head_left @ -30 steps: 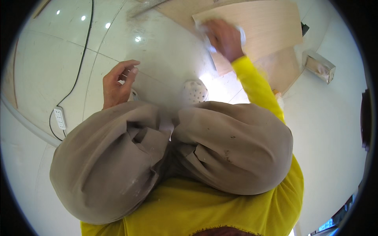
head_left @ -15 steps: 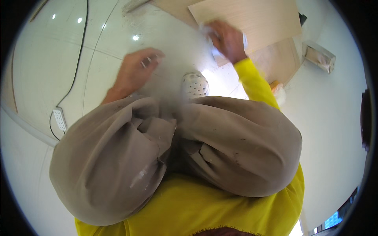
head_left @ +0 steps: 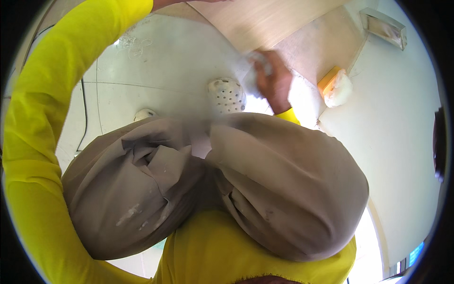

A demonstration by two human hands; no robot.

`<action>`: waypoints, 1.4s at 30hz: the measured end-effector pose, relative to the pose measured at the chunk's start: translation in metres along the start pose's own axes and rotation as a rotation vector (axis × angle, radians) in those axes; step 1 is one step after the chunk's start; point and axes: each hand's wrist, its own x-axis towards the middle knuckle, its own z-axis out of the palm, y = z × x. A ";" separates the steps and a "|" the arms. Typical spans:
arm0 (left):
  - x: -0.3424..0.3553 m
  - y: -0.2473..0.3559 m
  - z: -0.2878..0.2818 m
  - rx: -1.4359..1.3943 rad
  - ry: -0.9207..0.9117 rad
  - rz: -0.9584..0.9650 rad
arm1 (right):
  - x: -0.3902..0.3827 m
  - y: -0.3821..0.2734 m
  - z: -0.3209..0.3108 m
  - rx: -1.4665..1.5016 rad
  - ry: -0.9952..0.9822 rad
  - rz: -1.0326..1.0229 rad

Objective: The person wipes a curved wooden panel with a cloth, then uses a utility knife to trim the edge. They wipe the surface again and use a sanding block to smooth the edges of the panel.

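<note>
My right hand (head_left: pixel 276 80) is closed around a blurred, whitish, crumpled thing (head_left: pixel 253 78) that looks like cloth or thin plastic; its kind does not show clearly. This hand is low over the floor, just right of a white clog with holes (head_left: pixel 227 96) and near the lower edge of a light wooden panel (head_left: pixel 255 21). My left arm, in a yellow sleeve, reaches up along the left side of the view. Only a sliver of my left hand (head_left: pixel 189 1) shows at the top edge, beside the panel; its fingers are cut off.
Under the light panel lies a browner board (head_left: pixel 324 45). An orange-yellow block with a white fluffy or plastic piece (head_left: pixel 336 87) sits against the white wall at right. Farther up stands a shiny open box (head_left: pixel 384 29). A black cord (head_left: pixel 85 118) and pale shavings (head_left: pixel 139 45) lie on the tiles.
My left hand has swung forward from above my left knee to the top edge. My right hand has come down a little off the panel, still holding the whitish thing. The view has shifted.
</note>
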 end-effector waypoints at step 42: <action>0.009 0.003 0.016 -0.037 0.082 -0.062 | 0.051 0.006 0.019 -0.161 -0.186 -0.240</action>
